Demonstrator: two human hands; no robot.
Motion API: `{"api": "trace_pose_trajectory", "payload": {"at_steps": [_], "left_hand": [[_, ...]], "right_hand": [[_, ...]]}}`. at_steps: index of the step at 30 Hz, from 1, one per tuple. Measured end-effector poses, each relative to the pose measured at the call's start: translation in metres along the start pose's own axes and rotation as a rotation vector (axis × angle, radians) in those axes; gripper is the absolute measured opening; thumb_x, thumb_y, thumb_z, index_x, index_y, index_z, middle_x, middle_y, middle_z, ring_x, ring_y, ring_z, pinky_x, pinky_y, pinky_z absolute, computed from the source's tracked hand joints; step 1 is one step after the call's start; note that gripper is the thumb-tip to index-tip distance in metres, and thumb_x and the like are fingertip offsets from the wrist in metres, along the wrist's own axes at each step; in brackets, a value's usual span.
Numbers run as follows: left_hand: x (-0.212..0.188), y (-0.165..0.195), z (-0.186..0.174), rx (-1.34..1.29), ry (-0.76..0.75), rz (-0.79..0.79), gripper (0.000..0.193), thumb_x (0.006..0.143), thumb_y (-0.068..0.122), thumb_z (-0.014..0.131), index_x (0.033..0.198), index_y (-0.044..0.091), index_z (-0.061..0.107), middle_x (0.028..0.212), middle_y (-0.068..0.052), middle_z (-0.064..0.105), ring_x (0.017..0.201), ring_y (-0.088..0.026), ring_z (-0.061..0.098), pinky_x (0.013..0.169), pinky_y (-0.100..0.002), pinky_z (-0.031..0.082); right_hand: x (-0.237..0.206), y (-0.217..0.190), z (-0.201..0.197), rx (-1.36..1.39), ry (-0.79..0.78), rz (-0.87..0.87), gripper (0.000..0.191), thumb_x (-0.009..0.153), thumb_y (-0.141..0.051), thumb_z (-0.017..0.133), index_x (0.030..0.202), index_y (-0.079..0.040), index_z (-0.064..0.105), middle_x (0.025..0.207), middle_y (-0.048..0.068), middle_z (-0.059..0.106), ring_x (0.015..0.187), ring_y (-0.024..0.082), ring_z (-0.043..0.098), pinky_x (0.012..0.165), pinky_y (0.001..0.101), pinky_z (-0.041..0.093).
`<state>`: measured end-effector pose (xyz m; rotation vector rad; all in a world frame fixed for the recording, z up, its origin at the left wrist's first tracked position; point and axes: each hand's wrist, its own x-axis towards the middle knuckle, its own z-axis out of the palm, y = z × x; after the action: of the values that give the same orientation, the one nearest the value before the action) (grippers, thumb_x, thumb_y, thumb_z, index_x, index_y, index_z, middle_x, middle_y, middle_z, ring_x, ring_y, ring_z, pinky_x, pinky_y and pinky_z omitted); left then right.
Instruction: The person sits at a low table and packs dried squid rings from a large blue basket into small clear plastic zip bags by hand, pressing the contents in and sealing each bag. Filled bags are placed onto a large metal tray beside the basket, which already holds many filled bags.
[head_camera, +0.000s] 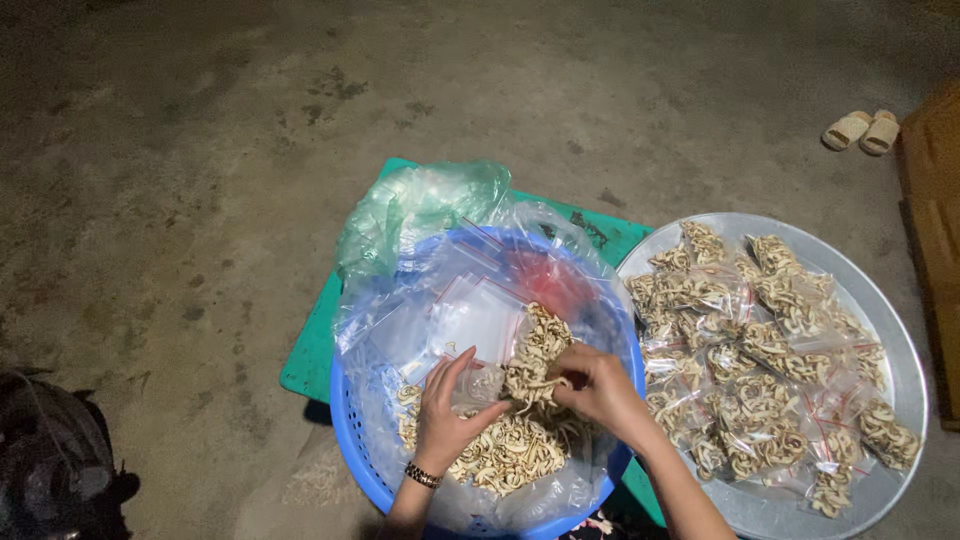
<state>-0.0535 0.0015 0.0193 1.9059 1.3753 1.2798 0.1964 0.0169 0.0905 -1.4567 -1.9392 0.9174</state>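
From the head camera, a round blue basket (352, 440) sits on a green mat (312, 350) on a bare concrete floor (180, 150). The basket is lined with clear plastic sheeting (420, 215) that bunches up above its far rim. Inside the basket, toward its near side, lies a heap of pale dried curled strips (510, 455); toward its far side lie empty small clear zip bags (470, 315) with red seal lines.

The left hand (445, 415), with a dark beaded bracelet (423, 476) at the wrist, is over the middle of the basket, fingers curled around the mouth of a small clear bag (478, 385) and holding it open. The right hand (600, 385) is just beside it, over the basket's right half, fingers pinched shut on a bunch of strips (535, 355) that stands up from the bag's mouth. The two hands are close together, nearly touching at the bag.

Right of the basket, touching its rim or nearly so, stands a wide round metal tray (900, 350) covered with filled zip bags (760, 370) of the same strips, lying overlapped.

Well beyond the tray, far from the basket, a pair of tan slippers (862, 131) lies on the floor. A brown wooden edge (940, 230) shows at the frame's right side. Left of the basket, at the frame's lower corner, sits a dark bundle (50, 450), too dim to make out
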Motion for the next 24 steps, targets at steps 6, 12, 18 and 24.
{"api": "trace_pose_trajectory", "payload": {"at_steps": [6,12,18,24], "left_hand": [[-0.003,-0.005,0.011,0.155,-0.084,0.146,0.090,0.067,0.034,0.088,0.146,0.009,0.051,0.119,-0.009,0.071,0.114,-0.025,0.065,0.121,-0.056,0.026],[-0.002,0.007,0.013,0.157,-0.099,0.164,0.099,0.062,0.029,0.088,0.149,0.008,0.047,0.116,-0.010,0.066,0.111,-0.023,0.065,0.122,-0.057,0.021],[-0.002,0.012,0.012,0.085,-0.131,0.110,0.106,0.059,0.028,0.089,0.152,0.006,0.043,0.120,-0.010,0.064,0.114,-0.026,0.063,0.120,-0.057,0.023],[-0.003,0.016,0.019,0.006,-0.127,0.125,0.102,0.063,0.025,0.088,0.154,0.006,0.044,0.122,-0.011,0.065,0.119,-0.030,0.061,0.120,-0.052,0.031]], "right_hand": [[0.003,-0.042,-0.006,-0.100,0.003,-0.120,0.026,0.072,-0.005,0.078,0.097,-0.002,0.073,0.102,0.012,0.070,0.086,0.030,0.071,0.076,0.0379,0.057],[0.000,-0.055,0.022,-0.315,0.000,-0.053,0.038,0.075,-0.009,0.080,0.111,-0.006,0.069,0.121,0.018,0.062,0.097,0.040,0.070,0.081,0.0446,0.057],[-0.008,-0.058,0.008,-0.035,-0.043,-0.055,0.047,0.076,-0.007,0.075,0.121,-0.003,0.065,0.106,0.018,0.072,0.091,0.034,0.076,0.080,0.0390,0.059],[-0.006,-0.062,0.011,0.062,-0.088,0.048,0.030,0.087,-0.013,0.072,0.115,-0.004,0.067,0.100,0.010,0.080,0.092,0.023,0.079,0.080,0.0348,0.060]]}}
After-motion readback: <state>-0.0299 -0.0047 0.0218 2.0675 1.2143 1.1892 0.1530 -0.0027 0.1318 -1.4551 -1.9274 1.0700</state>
